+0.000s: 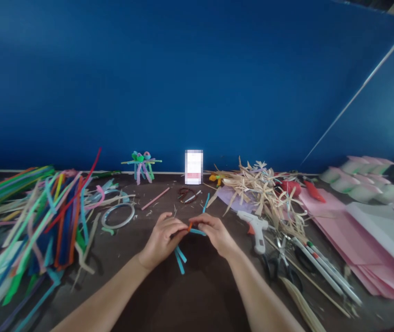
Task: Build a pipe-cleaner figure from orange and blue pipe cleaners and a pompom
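Observation:
My left hand (165, 236) and my right hand (215, 233) meet above the middle of the dark table, fingertips close together. Pinched between them is a small bundle of light-blue pipe cleaners (197, 232) with a short orange pipe cleaner (190, 226) at the point where the fingers meet. Two blue ends hang below my left hand, and another blue end sticks up behind the fingers of my right hand. Both hands are closed in a pinch. My fingers hide how the pieces join.
Heaped pipe cleaners (67, 216) cover the left, beside a white ring (118, 216). A pipe-cleaner figure (143, 167), a lit phone-like screen (194, 167) and a beaded bracelet (189, 196) stand or lie behind. Dried strips (252, 184), a glue gun (257, 228), scissors (282, 258) and pink sheets (349, 244) are right.

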